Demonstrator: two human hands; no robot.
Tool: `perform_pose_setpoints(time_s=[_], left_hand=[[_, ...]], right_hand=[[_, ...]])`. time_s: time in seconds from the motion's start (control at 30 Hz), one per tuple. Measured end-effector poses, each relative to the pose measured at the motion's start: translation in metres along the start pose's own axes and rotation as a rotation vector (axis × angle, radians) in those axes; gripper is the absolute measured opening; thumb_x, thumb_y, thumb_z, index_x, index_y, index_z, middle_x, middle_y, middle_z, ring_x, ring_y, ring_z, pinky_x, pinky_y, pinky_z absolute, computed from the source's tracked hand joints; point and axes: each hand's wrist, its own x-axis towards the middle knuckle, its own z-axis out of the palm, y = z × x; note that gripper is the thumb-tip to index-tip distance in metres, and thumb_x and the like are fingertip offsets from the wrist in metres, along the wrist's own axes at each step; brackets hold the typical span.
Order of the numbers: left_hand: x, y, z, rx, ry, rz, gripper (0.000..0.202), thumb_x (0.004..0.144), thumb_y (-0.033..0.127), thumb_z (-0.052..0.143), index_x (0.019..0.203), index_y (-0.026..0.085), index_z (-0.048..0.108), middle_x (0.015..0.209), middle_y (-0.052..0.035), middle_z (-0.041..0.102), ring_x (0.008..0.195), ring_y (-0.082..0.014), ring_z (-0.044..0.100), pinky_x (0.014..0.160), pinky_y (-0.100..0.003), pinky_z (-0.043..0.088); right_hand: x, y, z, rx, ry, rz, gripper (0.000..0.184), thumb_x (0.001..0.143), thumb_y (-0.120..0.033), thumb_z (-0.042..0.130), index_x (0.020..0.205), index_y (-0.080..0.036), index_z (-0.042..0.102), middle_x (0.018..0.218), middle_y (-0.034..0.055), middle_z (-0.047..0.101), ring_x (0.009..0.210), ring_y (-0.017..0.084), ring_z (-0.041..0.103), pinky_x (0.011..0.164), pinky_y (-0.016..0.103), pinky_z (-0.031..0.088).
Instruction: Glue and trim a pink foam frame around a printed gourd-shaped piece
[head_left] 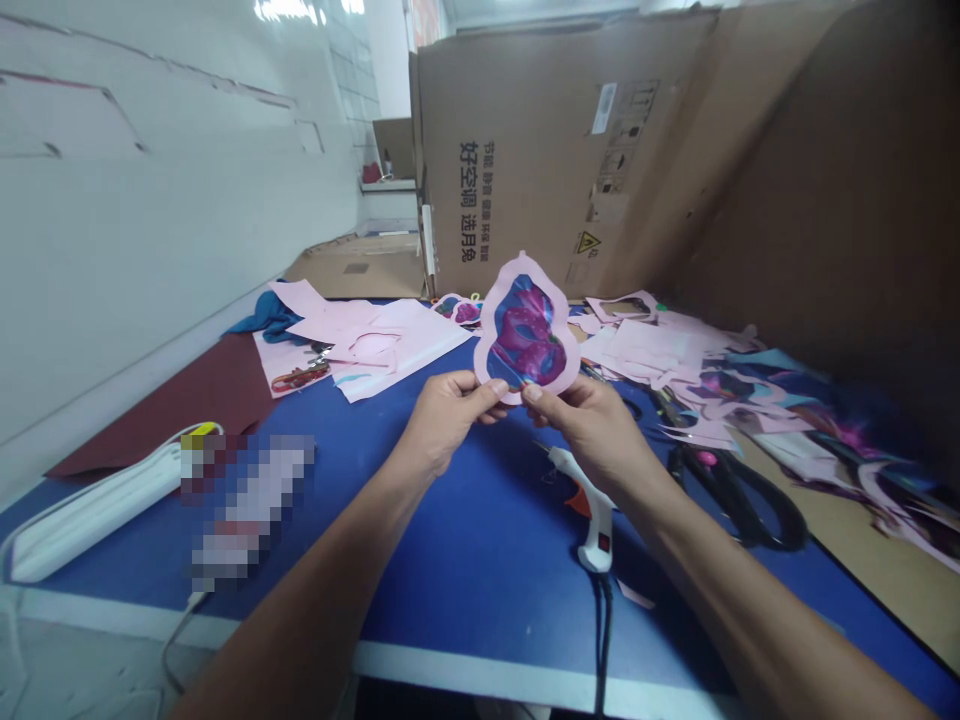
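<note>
Head view: a person holds a gourd-shaped paper cutout (pixel 527 335) up in front of them, above the middle of a blue counter (pixel 480 620). The cutout has a pale pink border around a glossy purple and blue picture. The left hand (pixel 450 420) and right hand (pixel 589 430) are both closed in a pinch, gripping its lower edge from either side, with the thumbs on the facing surface and the fingers behind. The two hands almost meet at the narrow base.

The cutout looks light and thin, with some stiffness, though it could bend or crease if pressed hard. The plain border seems the best place to take hold, as it keeps fingers off the picture, and pinching with both hands should keep the shape flat.

Below the hands, a white glue gun (pixel 589 505) lies on the counter with its black cord running toward the near edge. To the right are black-handled scissors (pixel 731 500), and beyond them lie heaps of pink paper scraps (pixel 645 345). More pink sheets (pixel 382 340) lie at the far left, beside a blue cloth (pixel 270 315) and a dark red sheet (pixel 172 410). A white power strip (pixel 94 510) sits near the left edge, next to a blurred object (pixel 247 510). A large cardboard box (pixel 540 150) stands behind the counter.
</note>
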Motion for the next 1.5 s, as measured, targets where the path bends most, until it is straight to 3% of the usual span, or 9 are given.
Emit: perform_pose_setpoints(time_s=[0.5, 0.67, 1.07, 1.5], left_hand=[[-0.0010, 0.0019, 0.0011, 0.005, 0.010, 0.022, 0.031, 0.075, 0.044, 0.093, 0.084, 0.017, 0.082, 0.081, -0.0075, 0.081, 0.075, -0.0182, 0.072, 0.074, -0.032, 0.057], [-0.0014, 0.0015, 0.0006, 0.024, 0.008, 0.050, 0.032, 0.074, 0.046, 0.093, 0.082, 0.017, 0.082, 0.079, -0.0065, 0.080, 0.074, -0.0180, 0.071, 0.074, -0.032, 0.056], [-0.0045, 0.0040, 0.0028, -0.017, -0.035, 0.001, 0.033, 0.074, 0.046, 0.093, 0.086, 0.016, 0.083, 0.080, -0.0059, 0.079, 0.073, -0.0158, 0.069, 0.072, -0.030, 0.054], [-0.0037, 0.0024, 0.0032, -0.006, -0.004, 0.020, 0.030, 0.077, 0.044, 0.091, 0.084, 0.016, 0.082, 0.079, -0.0055, 0.079, 0.072, -0.0160, 0.069, 0.071, -0.029, 0.054]], right_hand=[[-0.0023, -0.0020, 0.0038, 0.050, -0.001, -0.001, 0.044, 0.079, -0.065, 0.089, 0.080, -0.024, 0.074, 0.075, 0.0011, 0.066, 0.070, 0.018, 0.054, 0.068, 0.033, 0.045], [-0.0031, -0.0006, 0.0051, 0.051, -0.004, 0.015, 0.048, 0.078, -0.067, 0.090, 0.072, -0.023, 0.070, 0.074, 0.0020, 0.065, 0.072, 0.019, 0.055, 0.068, 0.033, 0.045], [-0.0025, -0.0010, 0.0067, 0.080, 0.009, -0.048, 0.042, 0.078, -0.058, 0.090, 0.073, -0.021, 0.071, 0.072, 0.0003, 0.063, 0.070, 0.017, 0.053, 0.069, 0.033, 0.044], [-0.0031, 0.0063, 0.0090, 0.119, 0.020, 0.005, 0.040, 0.080, -0.056, 0.089, 0.076, -0.021, 0.070, 0.072, -0.0001, 0.062, 0.069, 0.016, 0.050, 0.065, 0.032, 0.039]])
